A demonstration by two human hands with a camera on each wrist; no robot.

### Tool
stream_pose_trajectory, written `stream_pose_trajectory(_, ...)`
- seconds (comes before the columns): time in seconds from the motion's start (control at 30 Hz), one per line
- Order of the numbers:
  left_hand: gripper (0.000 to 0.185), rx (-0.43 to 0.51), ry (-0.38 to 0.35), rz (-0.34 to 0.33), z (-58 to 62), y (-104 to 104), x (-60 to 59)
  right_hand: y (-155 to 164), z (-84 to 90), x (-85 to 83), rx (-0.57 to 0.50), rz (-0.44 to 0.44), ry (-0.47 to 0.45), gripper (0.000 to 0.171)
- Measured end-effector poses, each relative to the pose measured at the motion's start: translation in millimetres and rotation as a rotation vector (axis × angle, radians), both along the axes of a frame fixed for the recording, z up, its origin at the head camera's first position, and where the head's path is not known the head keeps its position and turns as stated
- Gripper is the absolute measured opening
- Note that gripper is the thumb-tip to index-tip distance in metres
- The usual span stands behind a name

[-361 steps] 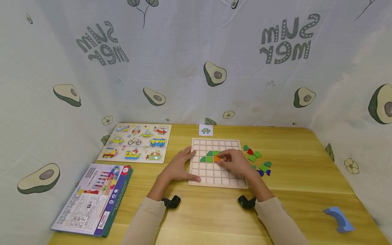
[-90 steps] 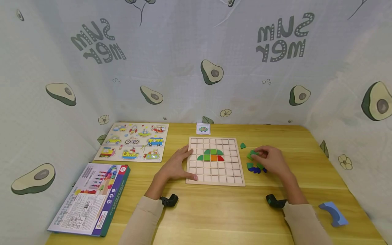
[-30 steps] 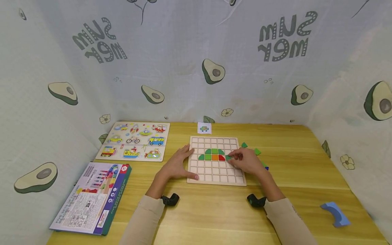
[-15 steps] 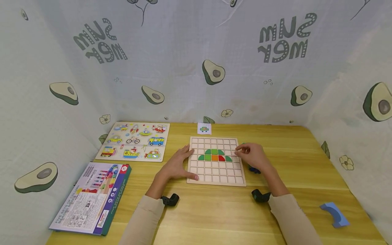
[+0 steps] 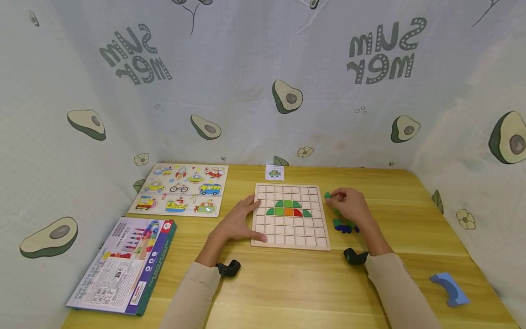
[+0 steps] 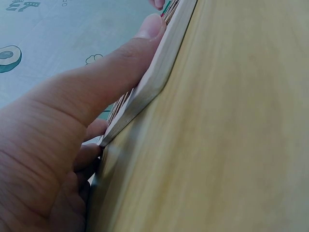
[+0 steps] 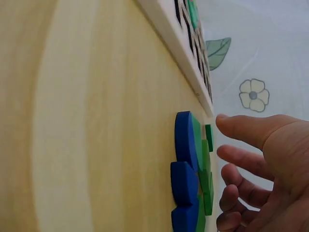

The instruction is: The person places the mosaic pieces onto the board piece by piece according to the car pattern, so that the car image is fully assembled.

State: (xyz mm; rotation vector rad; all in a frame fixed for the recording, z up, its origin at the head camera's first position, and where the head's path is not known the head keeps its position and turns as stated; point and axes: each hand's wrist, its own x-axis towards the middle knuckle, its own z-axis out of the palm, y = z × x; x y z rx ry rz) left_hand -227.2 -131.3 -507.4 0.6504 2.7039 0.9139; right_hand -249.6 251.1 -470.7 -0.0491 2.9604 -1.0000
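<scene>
A wooden grid board [image 5: 287,235] lies on the table, and a dome of green, orange and red pieces [image 5: 287,208] fills part of its upper rows. My left hand [image 5: 236,223] rests flat against the board's left edge. In the left wrist view its thumb [image 6: 145,36] lies along the board's rim [image 6: 159,72]. My right hand [image 5: 350,206] hovers right of the board over loose green and blue pieces [image 5: 343,226], its fingertips beside a small green piece [image 5: 327,195]. In the right wrist view the right hand's fingers [image 7: 241,128] are loosely spread above blue pieces [image 7: 183,164] and hold nothing.
A vehicle peg puzzle [image 5: 181,189] and a printed box [image 5: 123,267] lie at the left. A small pattern card [image 5: 274,172] stands behind the board. A blue curved block [image 5: 449,288] sits near the right front corner. Avocado-print fabric walls enclose the table.
The right hand left a green piece at the right end of the coloured row, then drew back to the right over the loose pieces. The left hand has stayed put.
</scene>
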Motion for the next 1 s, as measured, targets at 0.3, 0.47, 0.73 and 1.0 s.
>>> stream_pose_trajectory(0.3,0.119,0.0,-0.001,-0.005,1.7,0.7,-0.3,1.0,-3.8,-10.8,0.033,-0.031,-0.05,0.05)
stream_pose_trajectory(0.47,0.12,0.0,-0.002,-0.001,1.5,0.2,-0.1,1.9,-4.4,-12.9,0.028,-0.018,-0.048,0.045)
stream_pose_trajectory(0.73,0.12,-0.01,0.005,-0.013,1.3,0.5,1.1,3.6,-5.0,-6.2,-0.006,0.013,-0.045,0.04)
stream_pose_trajectory(1.0,0.12,-0.003,0.002,0.015,3.6,1.2,3.1,-1.7,1.8,4.2,-0.041,0.033,0.001,0.039)
